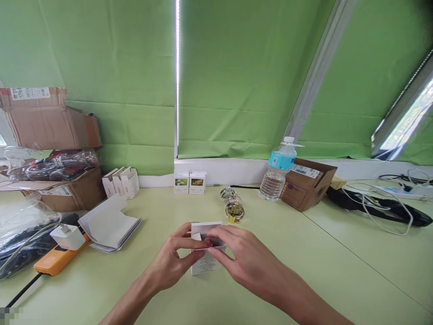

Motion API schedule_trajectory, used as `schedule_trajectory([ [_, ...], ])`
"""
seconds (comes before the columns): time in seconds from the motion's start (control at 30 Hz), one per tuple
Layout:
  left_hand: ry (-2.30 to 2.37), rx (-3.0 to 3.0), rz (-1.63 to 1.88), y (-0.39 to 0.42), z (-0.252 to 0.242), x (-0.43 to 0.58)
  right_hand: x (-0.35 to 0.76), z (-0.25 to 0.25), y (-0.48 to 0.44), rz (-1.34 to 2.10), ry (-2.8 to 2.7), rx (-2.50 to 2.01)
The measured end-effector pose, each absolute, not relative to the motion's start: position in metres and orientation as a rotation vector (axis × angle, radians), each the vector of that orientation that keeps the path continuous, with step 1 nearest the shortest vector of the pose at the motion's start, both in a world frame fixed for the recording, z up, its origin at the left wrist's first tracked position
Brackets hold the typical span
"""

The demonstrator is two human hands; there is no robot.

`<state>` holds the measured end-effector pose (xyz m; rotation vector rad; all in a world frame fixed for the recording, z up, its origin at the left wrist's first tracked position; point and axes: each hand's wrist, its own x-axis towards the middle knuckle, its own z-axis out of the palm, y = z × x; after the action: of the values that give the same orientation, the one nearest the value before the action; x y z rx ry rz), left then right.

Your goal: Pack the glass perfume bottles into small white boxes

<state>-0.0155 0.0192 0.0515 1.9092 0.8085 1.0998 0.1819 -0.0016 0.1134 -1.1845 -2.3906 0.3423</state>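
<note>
A small white paper box (205, 264) stands upright on the table in front of me, its top flap raised at the back and printed lines on its front. My left hand (172, 255) grips its left front edge, with the index finger over the opening and the thumb against the front. From the right, my right hand (238, 250) reaches index finger into the opening while its thumb presses the front rim. Between the fingertips a small dark-red, shiny thing (209, 243) shows in the box mouth; its kind is mostly hidden.
Beyond the hands lie shiny gold and silver ornaments (234, 210). Two white picture boxes (189, 183) stand by the wall, with several open white boxes (122, 182) leftward. Folded papers (111, 223), an orange power strip (61, 257), a water bottle (277, 171) and cartons (306, 185) surround them.
</note>
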Motion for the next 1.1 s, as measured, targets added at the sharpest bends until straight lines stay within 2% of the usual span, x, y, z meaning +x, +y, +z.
schedule_trajectory([
  [0.57,0.821,1.703,1.24,0.024,0.047,-0.016,0.181,0.104,0.003,0.317,-2.425,-1.121],
  [0.77,0.912,1.95,1.268,0.025,0.045,-0.017,0.185,0.105,0.006,0.327,-2.422,-1.111],
  [1.1,0.995,1.866,1.264,0.023,0.05,-0.016,0.195,0.112,0.015,0.215,-2.447,-1.162],
])
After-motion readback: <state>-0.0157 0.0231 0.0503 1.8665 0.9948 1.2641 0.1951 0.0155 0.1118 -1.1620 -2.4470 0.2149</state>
